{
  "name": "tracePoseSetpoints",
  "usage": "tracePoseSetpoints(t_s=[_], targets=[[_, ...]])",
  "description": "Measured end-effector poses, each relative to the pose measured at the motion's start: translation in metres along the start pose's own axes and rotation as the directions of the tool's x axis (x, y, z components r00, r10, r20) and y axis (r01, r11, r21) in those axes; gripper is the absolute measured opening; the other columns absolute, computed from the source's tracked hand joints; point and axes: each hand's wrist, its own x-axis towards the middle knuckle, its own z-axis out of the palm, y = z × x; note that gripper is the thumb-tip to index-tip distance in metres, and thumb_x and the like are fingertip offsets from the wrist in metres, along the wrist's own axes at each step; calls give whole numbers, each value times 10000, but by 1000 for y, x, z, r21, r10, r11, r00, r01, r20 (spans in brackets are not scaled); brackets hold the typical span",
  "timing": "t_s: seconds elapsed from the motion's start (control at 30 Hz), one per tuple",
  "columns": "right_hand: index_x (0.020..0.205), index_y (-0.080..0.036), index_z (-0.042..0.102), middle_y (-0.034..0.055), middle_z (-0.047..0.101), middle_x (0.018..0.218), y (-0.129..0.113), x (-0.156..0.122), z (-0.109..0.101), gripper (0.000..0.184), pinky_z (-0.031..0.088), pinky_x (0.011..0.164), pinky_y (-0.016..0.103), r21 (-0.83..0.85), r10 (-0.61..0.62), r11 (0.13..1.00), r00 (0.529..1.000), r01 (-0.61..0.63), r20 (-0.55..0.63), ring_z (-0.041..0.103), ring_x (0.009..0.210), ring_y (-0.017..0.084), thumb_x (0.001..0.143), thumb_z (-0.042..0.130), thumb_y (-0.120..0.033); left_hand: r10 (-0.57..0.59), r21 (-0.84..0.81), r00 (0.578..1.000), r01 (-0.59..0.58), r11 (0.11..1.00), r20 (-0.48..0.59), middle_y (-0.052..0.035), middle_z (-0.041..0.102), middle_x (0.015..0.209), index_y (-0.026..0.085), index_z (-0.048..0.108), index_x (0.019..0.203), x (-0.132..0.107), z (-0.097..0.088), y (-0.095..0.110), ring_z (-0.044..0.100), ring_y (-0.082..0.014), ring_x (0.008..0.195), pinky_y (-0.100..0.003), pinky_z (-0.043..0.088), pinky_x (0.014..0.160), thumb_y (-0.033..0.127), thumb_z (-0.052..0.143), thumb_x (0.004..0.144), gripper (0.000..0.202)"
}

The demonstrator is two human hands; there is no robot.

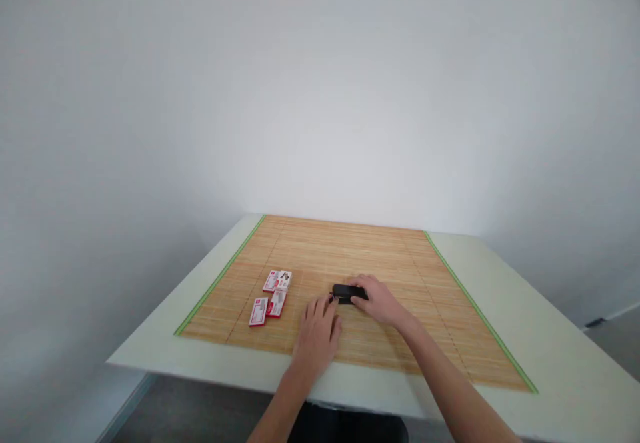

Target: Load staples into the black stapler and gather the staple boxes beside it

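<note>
A black stapler point(343, 292) lies on the bamboo mat point(345, 243), its front end pointing left. My right hand point(375, 298) is closed around the stapler's right end, thumb on the near side and fingers over the far side. Palm down on the mat, my left hand point(317, 333) has its fingers stretched forward, with the fingertips at the stapler's front end. Whether those fingertips press on the stapler or only rest beside it is hard to make out. Left of my left hand lie several small red-and-white boxes point(259, 311), close together.
The mat has green edging point(480, 310) on both sides and lies on a white table point(505, 283). A plain pale wall point(330, 96) rises behind the table's far edge. A small dark object point(595, 322) is beyond the table on the right.
</note>
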Motion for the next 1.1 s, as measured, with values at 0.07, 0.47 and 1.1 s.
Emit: tracePoseSetpoints(t_s=[0.07,0.47,1.1], targets=[[1156,-243,699,35,711,1133,-2,0,2,321,405,921,317,4,-17,1000,1000,17,0,598,1050,208,837,671,-221,5,55,1000,-6,998,7,-75,540,1435,279,499,1452,-1,0,3,468,-295,1298,-530,369,1127,278,449,1009,446],[1037,-211,697,64,671,964,-17,-10,-9,245,421,864,337,43,122,993,909,-114,-398,588,933,224,862,583,-338,-20,109,1000,20,994,-1,-48,538,1470,330,526,1420,1,0,6,465,-329,1297,-633,252,1172,278,493,965,459],[1346,-174,587,-5,584,729,55,-116,4,632,433,618,315,467,572,807,675,-362,-466,562,642,197,916,443,-615,-316,200,883,398,895,-346,-126,496,1455,212,653,1195,-6,-53,-51,447,-358,1298,-569,378,1078,331,552,952,289]])
